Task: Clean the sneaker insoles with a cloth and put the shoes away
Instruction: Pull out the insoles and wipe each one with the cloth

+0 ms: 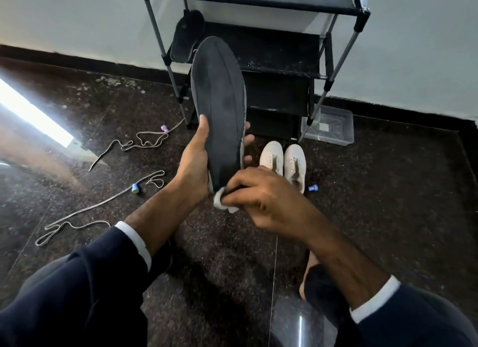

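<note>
The left hand (192,163) grips a dark insole (219,108) upright, in front of the rack (333,70). The right hand (261,194) pinches a cloth (219,200) against its heel end. Sneakers (283,163) stand below the rack.

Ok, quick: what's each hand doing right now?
Left hand: grips the dark insole.
Right hand: pinches the white cloth at the insole's lower end.

Head camera looks down and forward, seemingly close above the floor (388,204).
</note>
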Tool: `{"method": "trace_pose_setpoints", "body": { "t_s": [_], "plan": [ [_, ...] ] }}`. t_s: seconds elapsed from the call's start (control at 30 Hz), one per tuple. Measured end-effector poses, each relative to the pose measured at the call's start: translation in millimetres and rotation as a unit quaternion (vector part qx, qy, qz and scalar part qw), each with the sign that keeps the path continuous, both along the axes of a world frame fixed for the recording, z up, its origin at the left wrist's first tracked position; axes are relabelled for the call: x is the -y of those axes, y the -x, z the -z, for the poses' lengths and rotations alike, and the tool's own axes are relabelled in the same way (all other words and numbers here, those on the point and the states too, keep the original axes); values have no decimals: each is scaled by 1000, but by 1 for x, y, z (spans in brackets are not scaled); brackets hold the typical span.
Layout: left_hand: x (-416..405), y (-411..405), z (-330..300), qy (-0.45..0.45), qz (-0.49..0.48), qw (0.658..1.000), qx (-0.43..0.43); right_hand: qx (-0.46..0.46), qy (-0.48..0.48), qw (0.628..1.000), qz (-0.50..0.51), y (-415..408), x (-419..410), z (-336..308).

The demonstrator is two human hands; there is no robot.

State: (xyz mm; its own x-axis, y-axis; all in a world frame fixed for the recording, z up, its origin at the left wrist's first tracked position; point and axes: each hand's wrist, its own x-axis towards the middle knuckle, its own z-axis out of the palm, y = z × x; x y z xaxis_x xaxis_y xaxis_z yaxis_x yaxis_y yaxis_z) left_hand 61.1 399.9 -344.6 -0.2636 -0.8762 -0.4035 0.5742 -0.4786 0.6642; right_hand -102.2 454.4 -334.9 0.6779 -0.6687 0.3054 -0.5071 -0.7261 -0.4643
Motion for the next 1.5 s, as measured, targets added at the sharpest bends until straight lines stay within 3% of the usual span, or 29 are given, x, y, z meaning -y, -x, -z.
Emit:
{"method": "trace_pose_setpoints", "body": {
  "t_s": [0.13, 0.23, 0.4, 0.53, 0.6, 0.7, 0.8, 0.87, 0.97, 1.03, 1.07, 1.13, 1.2, 1.27, 1.33, 1.5],
  "plan": [
    [-8, 9, 3, -10, 39, 999, -17, 111, 51, 979, 165, 14, 19, -9],
    [-14, 18, 2, 21, 41, 999, 11, 65, 113, 964, 233, 17, 32, -5],
    [-12, 6, -6, 63, 53, 996, -45, 55, 88, 984, 148, 4, 9, 9],
    [3, -9, -6, 112, 16, 992, -61, 9, -37, 999, -17, -11, -15, 22],
    [7, -9, -6, 122, -4, 992, -20, 57, -131, 989, -31, -14, -17, 16],
    [7, -10, 3, 106, 5, 994, 5, 205, -260, 942, 57, 1, -1, -4],
    [7, -11, 11, 88, 39, 994, 50, 363, -260, 879, 165, 18, 14, -12],
    [6, -6, 13, 130, 26, 983, 131, 429, -289, 824, 233, 18, 19, -7],
    [-1, 10, 16, 231, 48, 941, 242, 514, -374, 730, 250, 17, 27, -4],
    [-6, 16, 29, 257, 87, 882, 387, 573, -429, 656, 238, 21, 30, -6],
    [-8, 17, 34, 247, 98, 840, 473, 586, -440, 638, 236, 23, 31, -6],
    [-14, 17, 42, 243, 100, 754, 601, 581, -444, 635, 250, 27, 31, -3],
    [-20, 19, 43, 270, 97, 681, 674, 561, -435, 644, 284, 27, 32, 2],
    [-23, 22, 46, 298, 100, 650, 692, 555, -422, 642, 320, 25, 33, 4],
    [-25, 25, 47, 308, 111, 675, 661, 556, -402, 638, 349, 25, 34, 5],
    [-12, 23, 29, 193, 91, 915, 343, 540, -451, 636, 316, 41, 38, 4]
  ]
}}
